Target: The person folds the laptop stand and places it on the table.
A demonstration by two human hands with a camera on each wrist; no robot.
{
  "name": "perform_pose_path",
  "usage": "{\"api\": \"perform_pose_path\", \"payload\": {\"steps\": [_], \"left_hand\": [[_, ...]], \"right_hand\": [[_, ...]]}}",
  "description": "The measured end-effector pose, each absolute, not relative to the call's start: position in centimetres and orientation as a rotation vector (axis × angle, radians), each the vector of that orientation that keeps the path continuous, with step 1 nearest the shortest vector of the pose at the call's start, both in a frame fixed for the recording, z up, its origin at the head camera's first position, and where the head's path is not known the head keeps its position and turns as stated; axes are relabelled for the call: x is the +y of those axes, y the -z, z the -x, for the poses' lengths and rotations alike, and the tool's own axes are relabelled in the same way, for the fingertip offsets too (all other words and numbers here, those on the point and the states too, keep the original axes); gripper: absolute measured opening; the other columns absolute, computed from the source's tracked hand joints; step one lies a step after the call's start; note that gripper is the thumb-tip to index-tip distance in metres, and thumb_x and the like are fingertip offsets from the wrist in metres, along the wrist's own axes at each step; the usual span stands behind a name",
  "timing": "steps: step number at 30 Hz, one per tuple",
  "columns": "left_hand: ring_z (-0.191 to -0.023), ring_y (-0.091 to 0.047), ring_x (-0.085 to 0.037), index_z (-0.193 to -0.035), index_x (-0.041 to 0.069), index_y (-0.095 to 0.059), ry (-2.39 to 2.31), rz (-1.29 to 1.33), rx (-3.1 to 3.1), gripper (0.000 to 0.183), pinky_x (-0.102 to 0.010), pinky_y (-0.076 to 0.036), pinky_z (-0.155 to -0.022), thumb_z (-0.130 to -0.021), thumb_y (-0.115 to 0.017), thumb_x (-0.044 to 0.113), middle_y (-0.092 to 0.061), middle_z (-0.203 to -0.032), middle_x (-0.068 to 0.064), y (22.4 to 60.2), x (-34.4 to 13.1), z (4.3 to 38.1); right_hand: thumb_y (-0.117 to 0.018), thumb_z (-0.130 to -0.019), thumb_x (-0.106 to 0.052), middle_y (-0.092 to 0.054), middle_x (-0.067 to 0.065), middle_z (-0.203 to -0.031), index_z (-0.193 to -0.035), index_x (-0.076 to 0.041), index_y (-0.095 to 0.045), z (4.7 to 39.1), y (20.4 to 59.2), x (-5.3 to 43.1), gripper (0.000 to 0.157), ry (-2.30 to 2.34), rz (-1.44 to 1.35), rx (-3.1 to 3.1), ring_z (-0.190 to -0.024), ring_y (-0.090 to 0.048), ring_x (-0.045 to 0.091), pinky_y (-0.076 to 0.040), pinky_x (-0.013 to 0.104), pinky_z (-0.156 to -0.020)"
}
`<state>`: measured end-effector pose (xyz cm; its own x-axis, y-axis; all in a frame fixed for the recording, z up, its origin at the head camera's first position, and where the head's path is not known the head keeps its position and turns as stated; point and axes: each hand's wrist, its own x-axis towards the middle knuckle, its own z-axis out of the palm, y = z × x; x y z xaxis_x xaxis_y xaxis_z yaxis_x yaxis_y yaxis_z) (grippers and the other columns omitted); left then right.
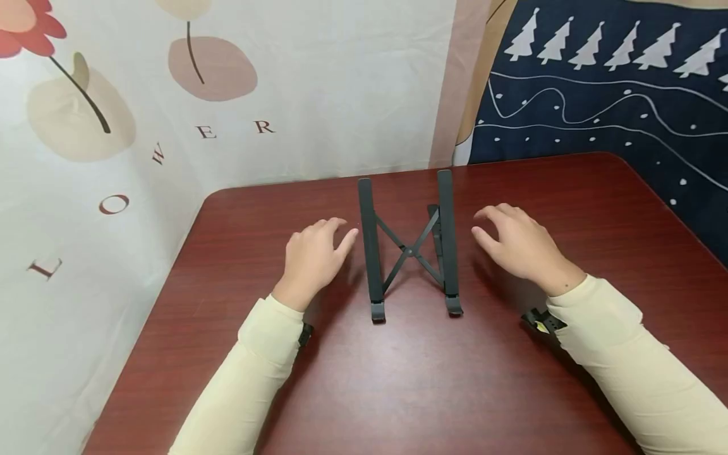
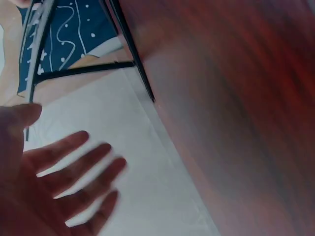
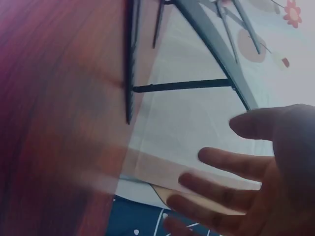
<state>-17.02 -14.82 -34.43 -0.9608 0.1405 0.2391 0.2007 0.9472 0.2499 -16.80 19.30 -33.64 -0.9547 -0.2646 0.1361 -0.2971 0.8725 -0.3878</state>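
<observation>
A black folding laptop stand (image 1: 371, 246) stands unfolded on the table, its two long arms joined by an X-shaped brace (image 1: 410, 251) and tipped with small hooked ends at the front. Just left of it hovers my left hand (image 1: 313, 256), fingers relaxed and apart from the stand. My right hand (image 1: 520, 243) is held in the air on the other side, a wider gap from the stand, thumb and fingers spread. Both wrist views show the fingers loosely spread with nothing in them, and a side strut of the stand (image 3: 182, 85) beyond.
The stand is on a dark red wooden table (image 1: 421, 392) with rounded corners. Behind it hangs a white cloth (image 1: 341, 95) with flowers and letters. A navy cloth (image 1: 597, 120) with white trees hangs at the right. Dark wrist devices (image 1: 543, 321) show below the sleeves.
</observation>
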Motion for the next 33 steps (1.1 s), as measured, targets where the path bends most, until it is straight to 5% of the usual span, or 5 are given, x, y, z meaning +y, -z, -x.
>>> {"api": "perform_pose_path", "payload": {"steps": [3, 7, 15, 24, 33], "left_hand": [[-0.067, -0.066, -0.018, -0.113, 0.018, -0.073, 0.491, 0.316, -2.762, 0.032, -0.036, -0.050, -0.055, -0.101, -0.056, 0.043, -0.075, -0.096, 0.002, 34.6, -14.1, 16.6], [-0.061, -0.063, -0.010, -0.102, 0.019, -0.075, 0.576, 0.397, -2.675, 0.023, -0.029, -0.044, -0.048, -0.099, -0.061, 0.036, -0.075, -0.083, 0.007, 34.5, -13.2, 16.1], [-0.066, -0.068, -0.008, -0.098, 0.016, -0.075, 0.580, 0.466, -2.645, 0.017, -0.030, -0.049, -0.052, -0.095, -0.068, 0.032, -0.075, -0.083, 0.007, 34.3, -12.9, 15.9], [-0.054, -0.056, -0.010, -0.084, 0.018, -0.070, 0.493, 0.468, -2.720, 0.022, -0.026, -0.039, -0.045, -0.096, -0.067, 0.036, -0.064, -0.065, 0.006, 34.4, -13.1, 15.6], [-0.050, -0.048, -0.011, -0.082, 0.019, -0.066, 0.452, 0.492, -2.805, 0.025, -0.027, -0.035, -0.046, -0.098, -0.063, 0.037, -0.054, -0.060, 0.007, 34.4, -13.0, 15.7]], "right_hand": [[-0.055, -0.102, -0.031, -0.070, 0.010, -0.097, -0.116, -0.009, -0.066, 16.6, 33.6, 19.4, 0.028, -0.712, -0.450, -2.919, -0.082, -0.063, 0.024, -0.051, 0.045, -0.071], [-0.057, -0.101, -0.029, -0.065, 0.003, -0.072, -0.105, -0.009, -0.068, 16.4, 33.7, 19.4, 0.023, -0.758, -0.479, -2.896, -0.060, -0.053, 0.016, -0.043, 0.033, -0.060], [-0.062, -0.099, -0.024, -0.056, -0.001, -0.062, -0.097, -0.011, -0.068, 16.5, 34.5, 18.7, 0.014, -0.810, -0.602, -2.934, -0.055, -0.047, 0.014, -0.041, 0.030, -0.055], [-0.059, -0.100, -0.020, -0.048, -0.004, -0.056, -0.097, -0.010, -0.069, 16.4, 34.8, 18.1, 0.014, -0.831, -0.697, -2.954, -0.051, -0.042, 0.011, -0.038, 0.028, -0.053], [-0.064, -0.099, -0.022, -0.061, -0.002, -0.071, -0.091, -0.015, -0.067, 16.3, 35.0, 17.7, 0.011, -0.923, -0.737, -2.953, -0.058, -0.047, 0.011, -0.042, 0.027, -0.056]]}}
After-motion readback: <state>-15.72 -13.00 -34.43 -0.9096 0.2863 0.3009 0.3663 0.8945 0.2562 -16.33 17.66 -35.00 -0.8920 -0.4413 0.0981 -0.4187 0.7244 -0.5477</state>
